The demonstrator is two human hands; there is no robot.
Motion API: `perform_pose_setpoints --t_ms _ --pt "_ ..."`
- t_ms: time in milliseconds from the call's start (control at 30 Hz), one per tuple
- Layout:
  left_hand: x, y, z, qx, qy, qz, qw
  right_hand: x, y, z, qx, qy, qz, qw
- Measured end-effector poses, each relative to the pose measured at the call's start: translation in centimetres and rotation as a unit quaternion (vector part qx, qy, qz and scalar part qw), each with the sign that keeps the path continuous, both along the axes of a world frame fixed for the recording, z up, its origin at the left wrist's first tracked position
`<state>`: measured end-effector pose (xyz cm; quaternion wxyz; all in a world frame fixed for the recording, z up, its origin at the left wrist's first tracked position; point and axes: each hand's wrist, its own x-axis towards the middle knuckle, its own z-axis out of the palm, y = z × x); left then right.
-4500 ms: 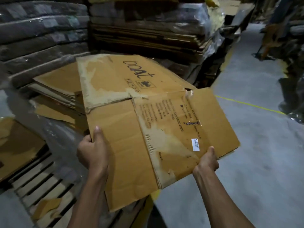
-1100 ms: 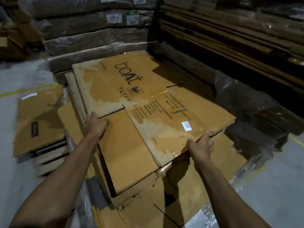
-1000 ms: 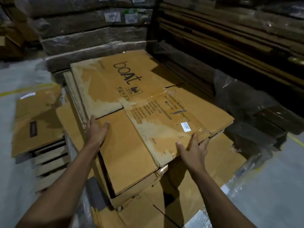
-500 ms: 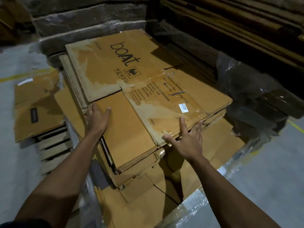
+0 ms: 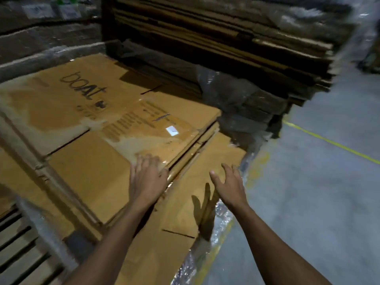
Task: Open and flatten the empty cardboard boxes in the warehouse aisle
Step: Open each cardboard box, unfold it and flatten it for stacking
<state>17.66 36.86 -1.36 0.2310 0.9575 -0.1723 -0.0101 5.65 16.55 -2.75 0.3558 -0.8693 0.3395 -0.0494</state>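
Box: flattened brown cardboard box printed "boat" (image 5: 98,124) lies atop cardboard stack
Left hand (image 5: 147,177): flat, pressing near corner
Right hand (image 5: 230,186): spread, seemingly hovering, empty
Technique: press seams flat, square edges

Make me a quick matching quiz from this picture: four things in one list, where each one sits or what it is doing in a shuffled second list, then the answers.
Things:
1. left hand
2. right hand
3. white sticker
4. yellow floor line

Places or states:
A. runs across the grey concrete at the right
B. rests flat on the top boat carton
C. open, fingers spread, above the lower cardboard sheet
D. stuck on the top carton near its right edge

Pairs: 1-B, 2-C, 3-D, 4-A
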Motion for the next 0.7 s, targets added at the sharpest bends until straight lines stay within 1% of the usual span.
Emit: perform_pose_setpoints --t_ms 100,133,200,300,367,500,633,700 --pt "-4.4 -5.9 -0.6 0.018 -0.012 -0.119 0.993 -5.6 -1.8 -0.8 0.0 0.004 -0.084 0.996" --pt "-5.7 -7.6 -0.8 0.025 -0.004 -0.154 0.988 -7.4 -2.2 -1.0 0.003 0.012 -0.109 0.994" --pt "-9.0 -10.8 -1.4 0.048 0.018 -0.229 0.972 -12.2 -3.0 -1.3 0.006 0.032 -0.167 0.985" --pt "-14.5 -14.8 -1.5 0.056 0.035 -0.335 0.94 -19.7 -3.5 -1.4 0.019 0.035 -0.255 0.966" --pt "-18.7 -17.2 -1.8 0.068 0.041 -0.391 0.917 -25.2 -3.4 -1.4 0.03 0.041 -0.322 0.946" --pt "-28.5 -20.4 -2.3 0.09 0.055 -0.494 0.863 -36.8 -1.9 -1.5 0.045 0.047 -0.449 0.891" --pt "-39.6 -21.3 -1.9 0.11 0.039 -0.574 0.81 -48.0 1.3 -1.8 0.065 0.057 -0.549 0.831" --pt "-46.1 -20.9 -1.7 0.106 0.042 -0.61 0.784 -54.1 3.8 -2.0 0.071 0.062 -0.596 0.798"
